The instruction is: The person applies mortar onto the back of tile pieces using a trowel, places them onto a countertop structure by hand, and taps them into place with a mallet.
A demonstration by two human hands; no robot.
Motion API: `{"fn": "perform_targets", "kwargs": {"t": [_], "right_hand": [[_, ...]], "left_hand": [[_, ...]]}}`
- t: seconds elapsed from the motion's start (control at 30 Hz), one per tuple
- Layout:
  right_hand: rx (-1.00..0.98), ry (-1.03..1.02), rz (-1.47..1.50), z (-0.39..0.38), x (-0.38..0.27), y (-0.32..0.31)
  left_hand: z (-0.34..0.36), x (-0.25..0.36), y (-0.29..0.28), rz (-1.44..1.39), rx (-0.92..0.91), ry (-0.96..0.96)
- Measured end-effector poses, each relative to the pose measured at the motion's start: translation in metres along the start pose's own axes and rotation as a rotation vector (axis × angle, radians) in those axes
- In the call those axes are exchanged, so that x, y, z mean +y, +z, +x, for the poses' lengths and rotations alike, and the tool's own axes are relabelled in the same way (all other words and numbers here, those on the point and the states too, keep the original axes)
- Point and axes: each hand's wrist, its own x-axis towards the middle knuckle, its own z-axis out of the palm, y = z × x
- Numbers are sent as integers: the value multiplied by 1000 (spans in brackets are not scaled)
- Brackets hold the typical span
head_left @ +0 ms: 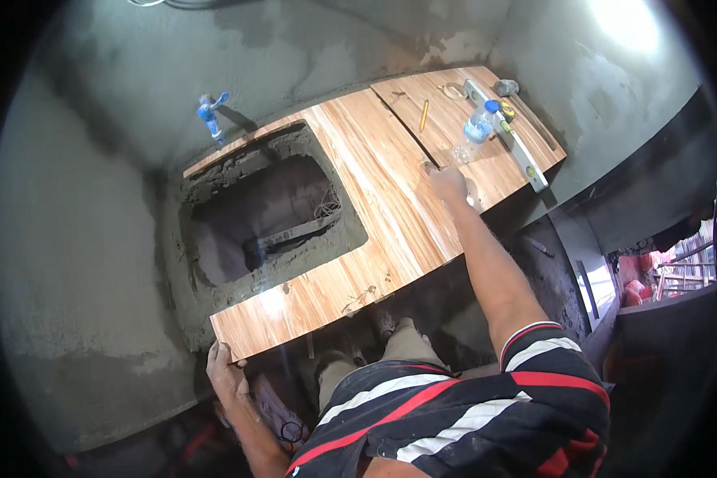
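Observation:
A large wood-grain tile (pixel 388 191) with a cut-out lies on the mortar-covered counter, around a rectangular opening (pixel 255 215). My left hand (pixel 226 373) grips its near left corner, fingers curled at the edge. At its right edge, my right hand (pixel 449 185) is closed with the fingertips at the narrow dark gap beside a second wood-grain tile (pixel 446 99). Just beyond that hand stands a clear plastic bottle (pixel 476 127) with a blue cap. A yellow pencil (pixel 424 115) rests on the second tile.
A spirit level (pixel 524 153) lies across the second tile, near a tape measure (pixel 507 111) and a grey mallet-like head (pixel 506 88). A blue tap (pixel 209 118) sticks out of the plastered wall (pixel 295 64). Coiled cord (pixel 327 205) shows inside the opening.

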Motion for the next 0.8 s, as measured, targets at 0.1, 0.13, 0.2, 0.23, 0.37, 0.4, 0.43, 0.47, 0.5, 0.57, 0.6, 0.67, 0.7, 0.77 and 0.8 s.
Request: {"fn": "perform_targets", "kwargs": {"t": [0.1,0.13,0.2,0.23,0.37,0.4,0.43,0.47,0.5,0.57,0.6,0.67,0.7,0.77,0.8], "right_hand": [[-39,14,-11,16,-9,-1],[-43,18,-14,21,-11,0],[-49,20,-17,32,-13,3],[-53,20,-8,39,-12,7],[8,-12,16,56,-3,21],[7,-13,17,59,-1,23],[-6,-15,12,58,-4,23],[-18,-16,6,56,-7,22],[-20,-16,7,53,-10,22],[-42,-23,-43,45,-17,18],[-42,-21,-43,47,-16,20],[-51,-44,-44,52,-14,25],[-49,-40,-43,54,-13,27],[-29,-19,10,59,-12,34],[-27,-16,11,61,-12,37]], "left_hand": [[7,2,15,39,1,-1],[8,3,20,54,7,-1],[11,3,28,30,7,6],[13,3,32,8,4,13],[19,4,39,-14,3,-10],[21,3,41,-6,1,-5],[22,2,41,4,2,-1],[24,1,41,4,4,0],[27,-1,41,14,22,-1],[32,-2,41,25,36,-3],[34,-3,40,22,20,-4],[38,-3,39,21,-1,-7],[40,-3,38,39,0,-7],[42,-3,38,59,-2,-6],[42,-3,37,48,5,-3]]}}
